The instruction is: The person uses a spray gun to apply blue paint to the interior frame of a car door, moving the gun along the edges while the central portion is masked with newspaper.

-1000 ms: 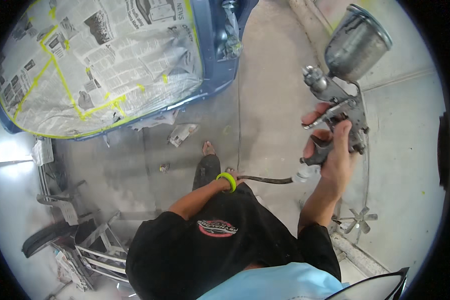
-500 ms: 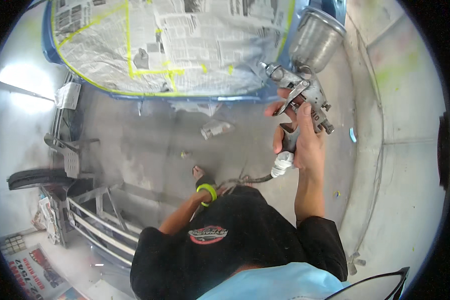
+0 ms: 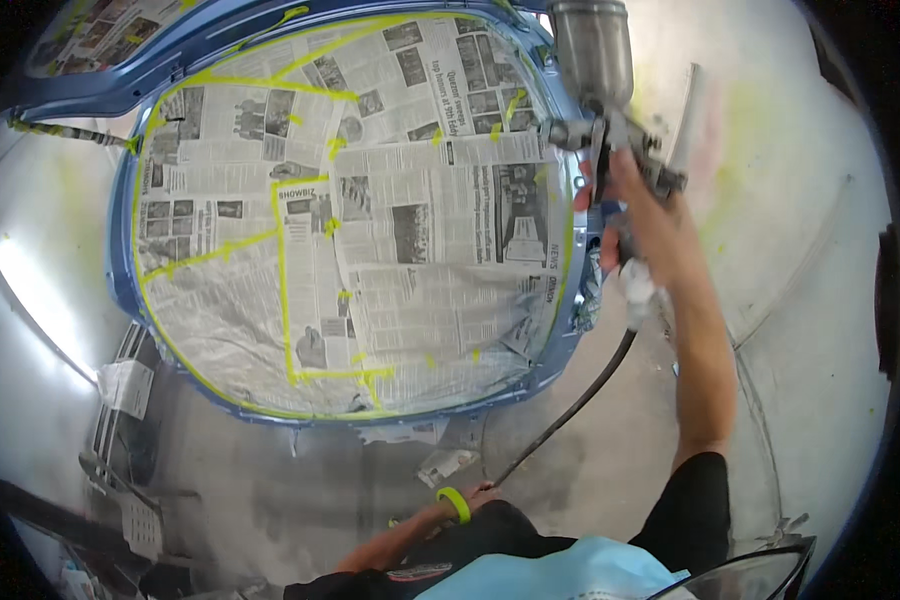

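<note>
A: Right hand (image 3: 660, 225), state?

B: Closed round the grip of a gravity-feed spray gun (image 3: 610, 128), fingers at the trigger side, thumb along the back of the body. How far the trigger is pulled: cannot tell.

A: Gun position?

B: Upper right, by the right edge of a blue vehicle body frame (image 3: 122, 230). Metal cup (image 3: 592, 60) on top, nozzle directed left. Gap between nozzle and frame not readable from this angle.

A: Left hand (image 3: 479, 494)?

B: Low, near the black shirt front (image 3: 485, 530). Fingers curled about the dark air hose (image 3: 582, 400); separate fingers too small to make out. Yellow-green wristband (image 3: 454, 506) on that wrist.

A: Hose path?

B: From the white wrapping (image 3: 637, 287) at the foot of the grip, curving down and left to the left hand.

A: Surface facing the gun?

B: Newspaper masking (image 3: 420, 215) across the opening in the frame, sheets crossed and edged by yellow-green tape (image 3: 282, 295). Some creasing along the lower part.

A: Surroundings?

B: Loose newspaper piece (image 3: 444, 466) on the floor below the frame; chair (image 3: 141, 522) lower left; bright light (image 3: 45, 310) at the left wall.
</note>
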`<state>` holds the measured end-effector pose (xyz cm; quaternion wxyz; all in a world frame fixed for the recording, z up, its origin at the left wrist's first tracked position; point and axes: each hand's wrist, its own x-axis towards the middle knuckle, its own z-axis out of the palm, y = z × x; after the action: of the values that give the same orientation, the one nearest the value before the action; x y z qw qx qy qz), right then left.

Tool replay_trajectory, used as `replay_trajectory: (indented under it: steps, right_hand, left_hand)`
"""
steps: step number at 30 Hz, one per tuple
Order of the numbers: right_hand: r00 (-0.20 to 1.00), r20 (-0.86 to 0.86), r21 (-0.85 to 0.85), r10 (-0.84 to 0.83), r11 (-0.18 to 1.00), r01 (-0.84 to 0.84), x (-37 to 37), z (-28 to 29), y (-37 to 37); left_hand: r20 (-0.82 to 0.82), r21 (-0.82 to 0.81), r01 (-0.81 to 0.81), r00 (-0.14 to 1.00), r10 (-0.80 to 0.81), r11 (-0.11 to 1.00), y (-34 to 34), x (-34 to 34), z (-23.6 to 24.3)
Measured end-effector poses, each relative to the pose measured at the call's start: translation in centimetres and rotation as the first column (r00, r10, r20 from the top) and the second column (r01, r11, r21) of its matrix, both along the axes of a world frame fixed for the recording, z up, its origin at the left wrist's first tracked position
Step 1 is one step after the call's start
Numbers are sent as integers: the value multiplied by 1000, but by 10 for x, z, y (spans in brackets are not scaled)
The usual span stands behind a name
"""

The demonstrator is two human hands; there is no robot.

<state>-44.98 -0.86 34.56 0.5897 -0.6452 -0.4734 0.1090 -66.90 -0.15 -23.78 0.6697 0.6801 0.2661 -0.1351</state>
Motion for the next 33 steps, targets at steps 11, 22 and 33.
replay_trajectory:
  steps: [11, 22, 33]
  right_hand:
    - [967, 246, 221, -68, 975, 12, 61, 88, 121]
    - [862, 454, 257, -225, 960, 115, 84, 138, 221]
    - [801, 567, 253, -192, 966, 53, -13, 172, 263]
  left_hand:
    - [257, 472, 303, 851, -458, 828, 82, 102, 88]
    - [479, 342, 460, 665, -573, 819, 99, 134, 109]
    - [578, 364, 430, 592, -562, 826, 149, 118, 147]
